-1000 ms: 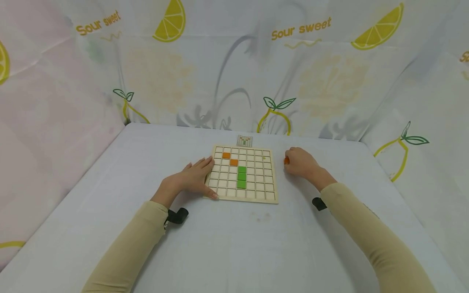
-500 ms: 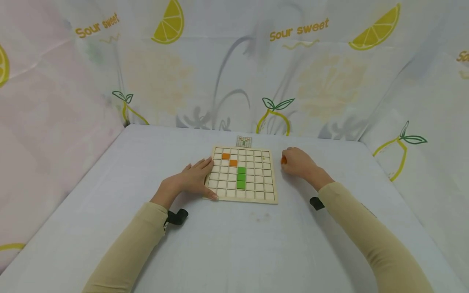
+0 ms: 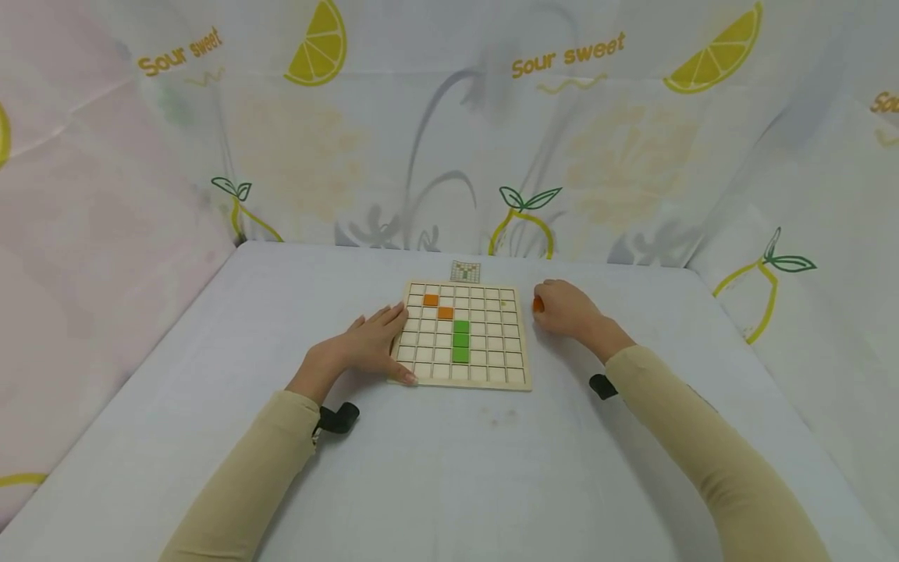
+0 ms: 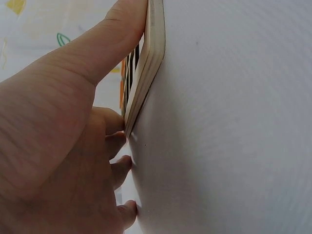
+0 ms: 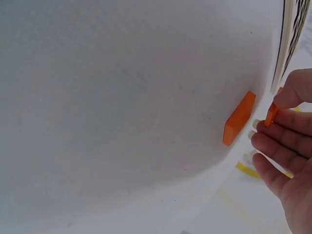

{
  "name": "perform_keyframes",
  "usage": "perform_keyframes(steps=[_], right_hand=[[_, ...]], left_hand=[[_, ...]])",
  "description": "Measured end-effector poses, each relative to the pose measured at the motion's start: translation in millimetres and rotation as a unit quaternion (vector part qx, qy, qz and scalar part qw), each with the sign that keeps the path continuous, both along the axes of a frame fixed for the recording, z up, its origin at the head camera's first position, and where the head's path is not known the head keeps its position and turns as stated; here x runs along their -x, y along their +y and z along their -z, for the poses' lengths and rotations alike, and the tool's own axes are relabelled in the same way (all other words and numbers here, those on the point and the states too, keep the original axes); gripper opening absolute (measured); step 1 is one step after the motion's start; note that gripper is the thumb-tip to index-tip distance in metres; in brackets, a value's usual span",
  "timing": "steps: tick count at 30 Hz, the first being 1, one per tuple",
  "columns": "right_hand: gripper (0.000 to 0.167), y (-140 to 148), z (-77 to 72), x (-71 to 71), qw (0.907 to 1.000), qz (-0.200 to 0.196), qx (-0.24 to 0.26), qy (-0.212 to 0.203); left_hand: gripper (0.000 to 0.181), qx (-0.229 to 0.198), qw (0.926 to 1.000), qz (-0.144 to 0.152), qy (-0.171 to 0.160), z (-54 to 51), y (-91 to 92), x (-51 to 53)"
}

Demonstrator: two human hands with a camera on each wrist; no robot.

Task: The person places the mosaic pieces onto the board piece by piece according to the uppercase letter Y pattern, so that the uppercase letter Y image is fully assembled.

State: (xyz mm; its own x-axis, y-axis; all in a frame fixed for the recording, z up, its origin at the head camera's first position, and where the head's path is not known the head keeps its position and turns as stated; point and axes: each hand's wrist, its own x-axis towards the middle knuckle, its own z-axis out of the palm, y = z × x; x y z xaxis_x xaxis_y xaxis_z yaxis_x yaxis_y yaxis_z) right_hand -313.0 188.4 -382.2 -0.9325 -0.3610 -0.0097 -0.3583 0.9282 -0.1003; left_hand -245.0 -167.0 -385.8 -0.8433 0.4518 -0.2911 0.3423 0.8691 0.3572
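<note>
A wooden grid board (image 3: 497, 341) lies on the white table in the head view. It bears two orange tiles, one upper left (image 3: 431, 300) and one diagonally below it (image 3: 445, 313), and a column of three green tiles (image 3: 460, 341). My left hand (image 3: 368, 343) rests against the board's left side, fingers spread along the edge and thumb at the near corner. Just right of the board, my right hand (image 3: 567, 311) pinches an orange tile (image 5: 271, 114) between thumb and fingers. Another orange tile (image 5: 239, 119) lies on the table close to those fingertips.
Behind the board lies a small card (image 3: 466, 272) printed with a coloured grid pattern. A cloth backdrop (image 3: 393, 140) with lemon prints stands at the table's back and sides. Each wrist wears a black strap device, such as the left one (image 3: 339, 418).
My right hand has shifted slightly left, closer to the board's right edge. The left hand and the tiles on the board stay in place, while the head view has shifted a little.
</note>
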Motion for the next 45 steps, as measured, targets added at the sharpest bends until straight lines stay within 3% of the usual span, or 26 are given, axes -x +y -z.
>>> perform_keyframes(steps=[18, 30, 45], right_hand=[[0.015, -10, -1.5, 1.9, 0.9993, -0.021, -0.004, 0.029], [0.020, -29, 0.4, 2.5, 0.9995, -0.026, -0.014, 0.013], [0.020, -55, 1.9, -7.0, 0.9958, -0.082, -0.016, 0.037]], left_hand=[[0.128, 0.002, 1.0000, 0.005, 0.003, 2.0, 2.7, 3.5], [0.129, 0.001, 1.0000, 0.002, 0.009, 3.4, 0.7, 2.6], [0.128, 0.000, 1.0000, 0.002, 0.007, 1.3, 0.6, 1.5]])
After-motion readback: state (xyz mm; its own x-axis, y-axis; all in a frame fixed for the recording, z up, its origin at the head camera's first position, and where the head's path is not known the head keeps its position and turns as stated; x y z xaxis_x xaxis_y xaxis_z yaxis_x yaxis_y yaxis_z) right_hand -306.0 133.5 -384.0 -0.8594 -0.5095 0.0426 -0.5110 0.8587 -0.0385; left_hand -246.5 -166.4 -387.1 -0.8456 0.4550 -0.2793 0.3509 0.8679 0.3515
